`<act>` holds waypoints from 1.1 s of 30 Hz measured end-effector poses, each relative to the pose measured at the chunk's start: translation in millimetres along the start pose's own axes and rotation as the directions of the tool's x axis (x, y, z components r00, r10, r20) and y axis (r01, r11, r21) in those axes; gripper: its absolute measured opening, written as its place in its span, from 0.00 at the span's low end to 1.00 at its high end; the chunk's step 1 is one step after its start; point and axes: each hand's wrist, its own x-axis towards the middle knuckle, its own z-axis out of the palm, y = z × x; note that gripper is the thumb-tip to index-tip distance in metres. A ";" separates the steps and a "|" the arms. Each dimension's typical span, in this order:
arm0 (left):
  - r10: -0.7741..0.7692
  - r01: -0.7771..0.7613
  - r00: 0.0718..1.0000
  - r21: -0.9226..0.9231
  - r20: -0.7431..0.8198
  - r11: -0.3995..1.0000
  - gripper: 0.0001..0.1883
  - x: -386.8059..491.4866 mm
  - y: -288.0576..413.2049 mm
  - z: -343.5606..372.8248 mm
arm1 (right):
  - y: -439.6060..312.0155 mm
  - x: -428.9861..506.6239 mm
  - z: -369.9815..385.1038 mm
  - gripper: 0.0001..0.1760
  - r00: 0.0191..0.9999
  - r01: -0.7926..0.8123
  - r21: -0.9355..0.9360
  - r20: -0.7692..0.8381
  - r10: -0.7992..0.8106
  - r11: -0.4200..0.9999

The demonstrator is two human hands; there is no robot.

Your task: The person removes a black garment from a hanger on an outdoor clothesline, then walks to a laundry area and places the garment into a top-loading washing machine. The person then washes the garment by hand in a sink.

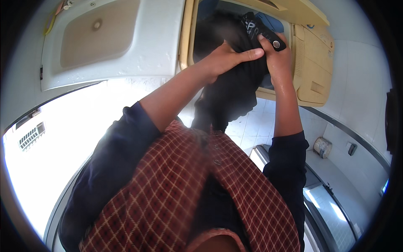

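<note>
My right hand (279, 55) grips one end of a black garment (233, 91), where a round metal snap and white lettering show on a band. Against the same fabric lies my left hand (231, 58), its thumb stretched towards my right hand and its fingers mostly hidden in the cloth. The garment hangs bunched between my arms, partly over the opened tub of a yellowed washing machine (315, 67) and partly in front of it. Something blue (272, 23) shows inside the tub; I cannot tell if it is cloth or plastic.
A white sink (154, 41) with a round drain adjoins the washing machine on the left. The raised lid (302, 11) stands behind the tub. White tiles (252, 121) cover the floor below. A cylindrical container (322, 147) sits at right, near a glass panel (329, 208).
</note>
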 end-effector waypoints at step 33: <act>-0.301 0.382 0.909 -0.285 0.289 0.879 0.41 8.0 -10.7 25.9 | 42.8 4.0 -62.3 0.41 0.778 0.515 0.561 0.011 -0.629 0.648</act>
